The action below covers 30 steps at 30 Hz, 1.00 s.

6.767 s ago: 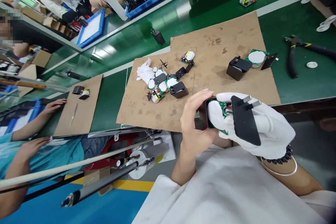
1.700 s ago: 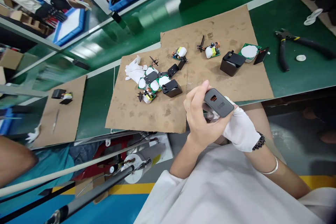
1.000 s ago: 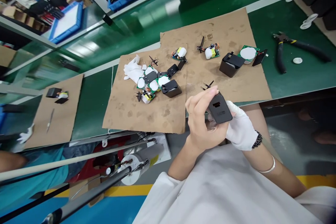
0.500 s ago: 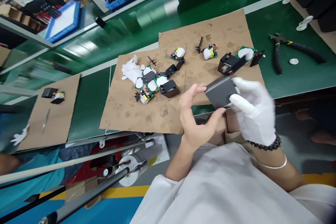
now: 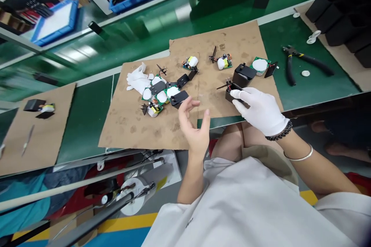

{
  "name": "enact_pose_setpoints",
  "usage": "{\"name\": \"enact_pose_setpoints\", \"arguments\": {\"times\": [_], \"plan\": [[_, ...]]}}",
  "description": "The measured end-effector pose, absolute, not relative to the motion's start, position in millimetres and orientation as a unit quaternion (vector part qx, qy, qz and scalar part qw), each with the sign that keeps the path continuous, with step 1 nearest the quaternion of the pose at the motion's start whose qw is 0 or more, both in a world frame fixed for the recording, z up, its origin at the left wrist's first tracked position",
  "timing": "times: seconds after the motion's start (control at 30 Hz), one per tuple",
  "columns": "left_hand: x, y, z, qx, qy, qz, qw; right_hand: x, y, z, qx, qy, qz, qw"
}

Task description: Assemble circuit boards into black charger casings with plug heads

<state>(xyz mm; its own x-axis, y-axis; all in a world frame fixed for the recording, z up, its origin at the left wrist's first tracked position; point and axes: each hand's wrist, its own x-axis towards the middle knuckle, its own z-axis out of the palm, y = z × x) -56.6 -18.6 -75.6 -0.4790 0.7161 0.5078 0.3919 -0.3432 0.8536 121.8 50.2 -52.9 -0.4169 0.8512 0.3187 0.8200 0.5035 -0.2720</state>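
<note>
Gripping black case point(image 5: 230, 92) on cardboard point(image 5: 130, 123) right of centre with gloved right hand point(image 5: 261, 110), bare left hand point(image 5: 194, 127) spread empty, loose boards point(image 5: 161, 96) mid-frame not yet cased

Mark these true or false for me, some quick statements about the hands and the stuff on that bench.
1. The right hand wears a white glove. True.
2. The right hand's fingers close over a black housing on the cardboard. True.
3. The left hand holds a circuit board. False: it is open and empty.
4. The pliers lie on the cardboard. False: they lie on the green surface to its right.
5. A spare white glove lies on the cardboard. True.
</note>
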Motion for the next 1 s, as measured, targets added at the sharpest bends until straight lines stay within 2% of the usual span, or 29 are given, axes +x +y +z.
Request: {"name": "enact_pose_setpoints", "arguments": {"times": [0.13,0.2,0.27,0.37,0.5,0.6,0.67,0.8,1.0], "plan": [[-58.0,-19.5,-84.5,0.492,0.578,0.633,0.150,130.4,34.7,-40.9,-0.493,-0.811,0.036,0.314],[-59.2,-18.5,-87.9,0.489,0.585,0.629,0.154,129.0,32.8,-46.8,-0.515,-0.800,0.040,0.305],[-58.1,-16.1,-90.8,0.496,0.589,0.617,0.163,124.8,35.2,-59.3,-0.535,-0.803,0.055,0.257],[-50.2,-9.5,-96.0,0.526,0.581,0.582,0.216,120.2,41.7,-76.2,-0.536,-0.814,0.061,0.217],[-37.5,6.8,-105.9,0.553,0.536,0.539,0.341,123.0,45.1,-80.9,-0.500,-0.820,0.076,0.268],[-36.3,21.1,-110.2,0.555,0.487,0.559,0.378,125.9,43.7,-79.7,-0.456,-0.814,0.144,0.330],[-37.5,26.8,-107.8,0.549,0.470,0.590,0.359,125.6,41.8,-79.9,-0.439,-0.799,0.188,0.366],[-28.8,20.8,-93.8,0.561,0.463,0.638,0.251,118.4,34.7,-84.7,-0.450,-0.744,0.251,0.425],[4.3,-4.7,-99.7,0.668,0.468,0.556,0.159,106.3,21.7,-95.1,-0.462,-0.619,0.388,0.503]]}}
